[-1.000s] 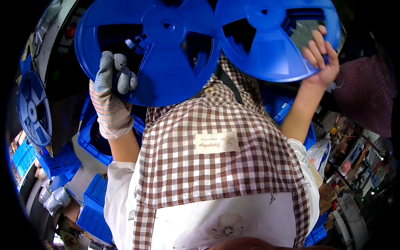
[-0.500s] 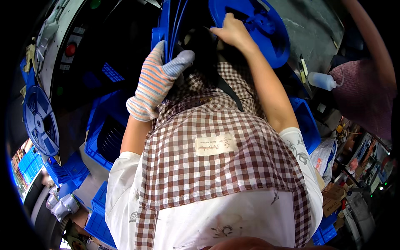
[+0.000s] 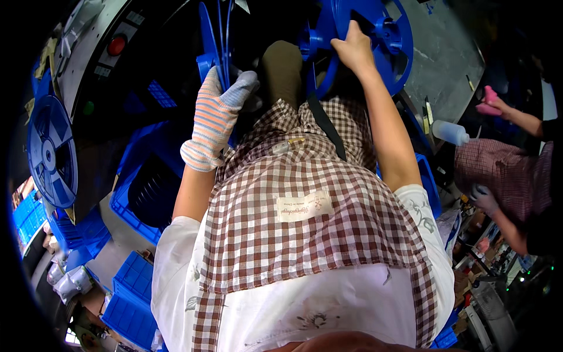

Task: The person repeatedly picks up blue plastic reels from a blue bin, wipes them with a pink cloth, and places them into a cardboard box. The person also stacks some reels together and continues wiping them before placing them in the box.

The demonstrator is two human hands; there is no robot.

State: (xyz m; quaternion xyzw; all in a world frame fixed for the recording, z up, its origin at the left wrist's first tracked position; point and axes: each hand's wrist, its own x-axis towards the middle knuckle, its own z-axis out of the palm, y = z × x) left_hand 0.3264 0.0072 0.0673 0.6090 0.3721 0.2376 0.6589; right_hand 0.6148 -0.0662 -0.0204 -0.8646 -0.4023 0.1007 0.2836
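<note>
My left hand (image 3: 216, 120), in a striped knit glove, is closed around several thin blue plastic reel discs (image 3: 209, 36) seen nearly edge-on, fanned slightly apart. To the right, my bare right hand (image 3: 356, 50) grips the edge of a blue spoked reel disc (image 3: 400, 69) with a raised hub. Just left of those fingers shows another blue reel piece (image 3: 316, 40) with its own hub, close against the first. Whether the right hand holds both pieces is hard to make out.
A grey worktop (image 3: 437, 58) with a translucent bottle (image 3: 450, 132) lies at right. Beyond it a co-worker's pink-gloved hand (image 3: 491, 101) is raised. Blue crates (image 3: 132, 293) stand at left, near another blue reel (image 3: 51, 151). A red button (image 3: 116, 46) is on the machine panel.
My left hand has shifted slightly left with its discs. My right hand has moved right, and a second blue reel piece now shows beside it. The co-worker's hands have come into view.
</note>
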